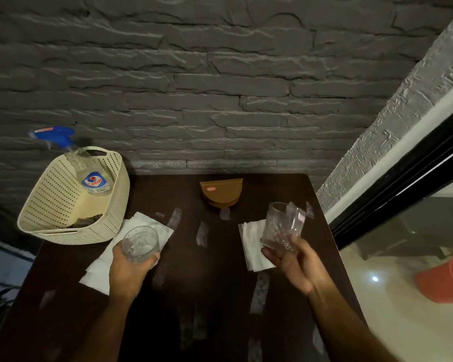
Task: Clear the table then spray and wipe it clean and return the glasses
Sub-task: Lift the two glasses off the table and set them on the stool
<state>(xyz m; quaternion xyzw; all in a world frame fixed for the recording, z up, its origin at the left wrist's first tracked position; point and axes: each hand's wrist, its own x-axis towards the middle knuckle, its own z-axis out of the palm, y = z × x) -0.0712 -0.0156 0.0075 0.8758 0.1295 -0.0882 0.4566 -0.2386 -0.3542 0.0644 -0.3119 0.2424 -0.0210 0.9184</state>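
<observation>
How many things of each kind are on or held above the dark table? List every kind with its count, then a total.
Glasses: 2, one in the left hand at, one in the right hand at
White napkins: 2
Cream basket: 1
Spray bottle: 1, inside the basket
Brown holder: 1
Total: 7
</observation>
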